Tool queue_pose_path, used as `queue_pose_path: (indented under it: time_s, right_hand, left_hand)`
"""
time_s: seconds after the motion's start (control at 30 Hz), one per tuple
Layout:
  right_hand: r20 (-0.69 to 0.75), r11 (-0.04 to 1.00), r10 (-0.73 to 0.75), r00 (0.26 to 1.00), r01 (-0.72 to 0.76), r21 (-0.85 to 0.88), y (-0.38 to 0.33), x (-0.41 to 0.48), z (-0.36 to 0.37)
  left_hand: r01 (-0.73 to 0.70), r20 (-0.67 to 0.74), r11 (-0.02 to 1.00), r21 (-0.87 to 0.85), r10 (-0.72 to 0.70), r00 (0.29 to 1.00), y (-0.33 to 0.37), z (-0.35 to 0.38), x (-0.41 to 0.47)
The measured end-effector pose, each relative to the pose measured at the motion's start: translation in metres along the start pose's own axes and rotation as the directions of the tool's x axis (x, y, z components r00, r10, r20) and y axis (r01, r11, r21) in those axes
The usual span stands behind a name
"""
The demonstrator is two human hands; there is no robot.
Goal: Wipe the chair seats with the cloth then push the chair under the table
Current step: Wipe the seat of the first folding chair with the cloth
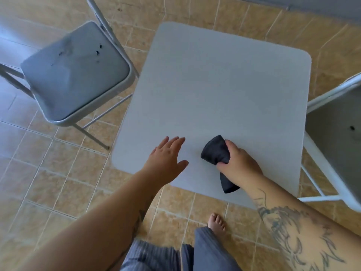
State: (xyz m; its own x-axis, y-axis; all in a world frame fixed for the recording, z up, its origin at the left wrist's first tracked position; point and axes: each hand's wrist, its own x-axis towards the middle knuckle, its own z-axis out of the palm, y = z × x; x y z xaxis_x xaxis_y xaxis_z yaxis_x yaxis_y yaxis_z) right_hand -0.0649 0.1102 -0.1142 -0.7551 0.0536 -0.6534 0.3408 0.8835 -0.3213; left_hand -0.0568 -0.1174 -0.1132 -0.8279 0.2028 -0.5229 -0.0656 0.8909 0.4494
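Note:
My right hand grips a dark folded cloth over the near part of the grey square table. One end of the cloth sticks out above my fist and the other hangs below it. My left hand hovers flat with fingers spread over the table's near left corner, holding nothing. A grey folding chair stands to the table's left, pulled out, with small dark marks on its padded seat. A second grey folding chair stands at the right edge of view, partly cut off, with one dark spot on its seat.
Tan tiled floor surrounds the table. My bare foot and grey trouser legs stand just in front of the table's near edge. The left chair's metal legs reach toward the table's left side.

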Motion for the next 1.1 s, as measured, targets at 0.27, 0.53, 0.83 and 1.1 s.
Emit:
queue_pose_path:
  time_s: [0.27, 0.53, 0.83, 1.1]
  right_hand:
    - [0.039, 0.807, 0.134, 0.990, -0.132, 0.576, -0.220, 0.006, 0.072]
    - [0.057, 0.822, 0.030, 0.998, -0.057, 0.566, -0.382, 0.045, 0.108]
    - [-0.097, 0.962, -0.270, 0.958, 0.273, 0.020, -0.498, 0.154, 0.131]
    - [-0.045, 0.721, -0.601, 0.798, 0.518, -0.460, -0.526, 0.189, 0.226]
  left_hand:
    - [0.111, -0.046, 0.994, -0.008, -0.111, 0.993, -0.181, -0.126, -0.032]
    - [0.175, -0.180, 0.985, -0.001, -0.173, 0.968, -0.319, -0.234, -0.038]
    - [0.370, -0.346, 0.882, -0.292, -0.458, 0.819, -0.394, -0.248, 0.041]
    - [0.378, -0.522, 0.891, -0.251, -0.454, 0.722, -0.462, -0.199, 0.103]
